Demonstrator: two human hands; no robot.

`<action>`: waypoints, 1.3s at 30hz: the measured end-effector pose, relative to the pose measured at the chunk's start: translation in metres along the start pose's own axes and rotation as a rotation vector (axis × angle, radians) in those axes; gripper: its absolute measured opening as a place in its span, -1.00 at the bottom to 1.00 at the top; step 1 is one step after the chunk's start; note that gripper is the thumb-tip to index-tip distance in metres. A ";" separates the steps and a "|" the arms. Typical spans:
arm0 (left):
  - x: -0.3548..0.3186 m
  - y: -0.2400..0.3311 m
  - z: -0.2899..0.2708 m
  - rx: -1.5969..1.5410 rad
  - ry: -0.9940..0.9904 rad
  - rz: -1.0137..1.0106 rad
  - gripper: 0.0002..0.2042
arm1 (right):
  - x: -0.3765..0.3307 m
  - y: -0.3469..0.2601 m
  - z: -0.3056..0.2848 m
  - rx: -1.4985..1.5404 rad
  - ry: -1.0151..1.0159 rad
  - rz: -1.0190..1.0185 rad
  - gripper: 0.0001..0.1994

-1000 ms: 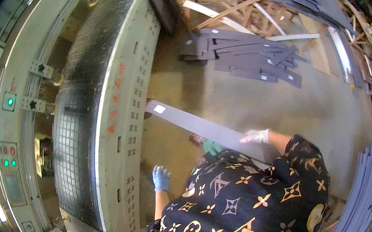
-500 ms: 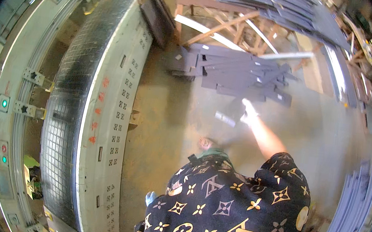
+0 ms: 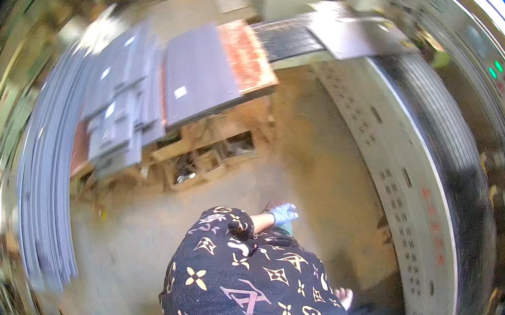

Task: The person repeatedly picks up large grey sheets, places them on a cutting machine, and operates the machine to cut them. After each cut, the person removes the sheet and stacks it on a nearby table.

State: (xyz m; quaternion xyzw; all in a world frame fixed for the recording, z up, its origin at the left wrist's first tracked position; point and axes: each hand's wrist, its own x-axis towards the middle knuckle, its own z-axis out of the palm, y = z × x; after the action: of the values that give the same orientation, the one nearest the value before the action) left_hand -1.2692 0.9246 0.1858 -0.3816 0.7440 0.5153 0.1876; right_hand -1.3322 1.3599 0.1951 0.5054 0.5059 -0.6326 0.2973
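Head view: beyond the left hand (image 3: 284,214), wooden box (image 3: 215,173) with blurred shiny contents (image 3: 185,177).

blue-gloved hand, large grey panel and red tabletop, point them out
Blue-gloved hand (image 3: 284,214): head view, middle of glove
Large grey panel (image 3: 203,69): head view, upper face
Red tabletop (image 3: 247,53): head view, bare part

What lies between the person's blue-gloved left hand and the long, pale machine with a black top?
In the head view, only bare brownish floor shows between the blue-gloved left hand and the long, pale machine.
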 end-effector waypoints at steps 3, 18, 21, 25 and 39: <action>0.067 0.001 -0.044 -0.874 0.384 0.012 -0.77 | 0.056 -0.081 0.156 -0.453 -0.456 -0.029 -0.63; -0.053 -0.133 -0.570 -1.366 1.635 0.340 -0.76 | 0.124 0.036 0.327 -0.784 -0.546 -0.410 -0.68; -0.079 -0.121 -0.604 -0.283 2.010 -0.095 -0.36 | 0.110 0.056 0.336 -0.811 -0.486 -0.409 -0.69; -0.117 -0.155 -0.658 0.150 1.595 -0.706 -0.34 | 0.095 0.066 0.354 -0.857 -0.442 -0.419 -0.70; -0.098 -0.144 -0.669 0.313 1.403 -0.593 -0.56 | 0.134 0.058 0.365 -0.863 -0.454 -0.619 -0.76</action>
State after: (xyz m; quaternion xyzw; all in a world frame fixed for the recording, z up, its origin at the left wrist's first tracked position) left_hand -1.0210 0.3264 0.4287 -0.7708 0.6195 -0.0295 -0.1457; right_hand -1.4462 1.0168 0.0411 0.0183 0.7659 -0.5193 0.3786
